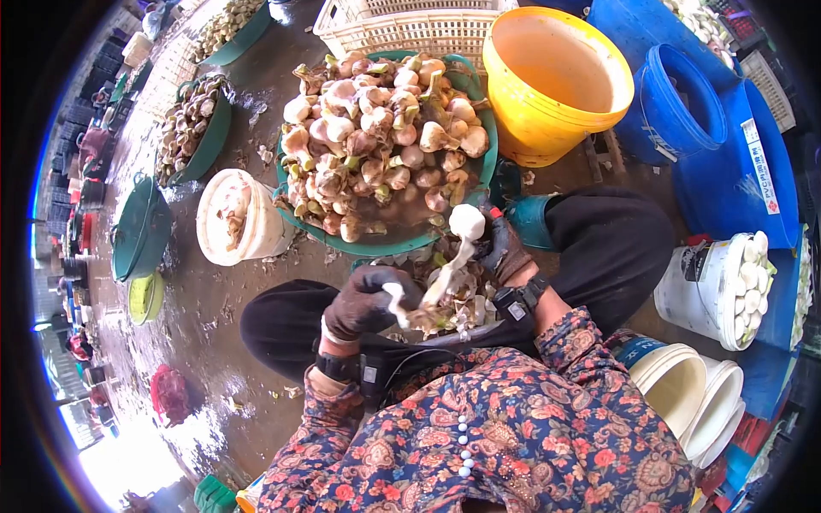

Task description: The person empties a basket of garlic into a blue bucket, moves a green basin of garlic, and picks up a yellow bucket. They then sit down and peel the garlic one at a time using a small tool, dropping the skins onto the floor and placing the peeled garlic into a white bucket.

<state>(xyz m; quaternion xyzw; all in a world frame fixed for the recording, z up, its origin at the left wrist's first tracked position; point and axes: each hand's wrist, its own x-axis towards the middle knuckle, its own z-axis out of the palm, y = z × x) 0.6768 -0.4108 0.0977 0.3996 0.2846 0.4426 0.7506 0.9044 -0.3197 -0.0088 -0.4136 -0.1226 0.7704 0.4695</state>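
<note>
My left hand [368, 301], in a dark wet glove, grips the lower end of a pale bulb stalk [400, 301]. My right hand [505, 248], also gloved, holds a white peeled bulb [466, 222] with a long peel strip hanging from it, just above my lap. A small red-tipped tool pokes out by the right thumb. Right in front of my hands a green basin [479, 85] is heaped with unpeeled bulbs [376, 137]. Peelings [453, 295] lie in a pile between my knees.
A white bucket [235, 218] with scraps stands left of the basin. An empty yellow bucket [556, 77] and blue tubs [676, 103] stand behind on the right. A white pail of peeled bulbs [723, 286] sits at right, stacked pails [684, 393] nearer. More green basins [201, 128] line the wet floor.
</note>
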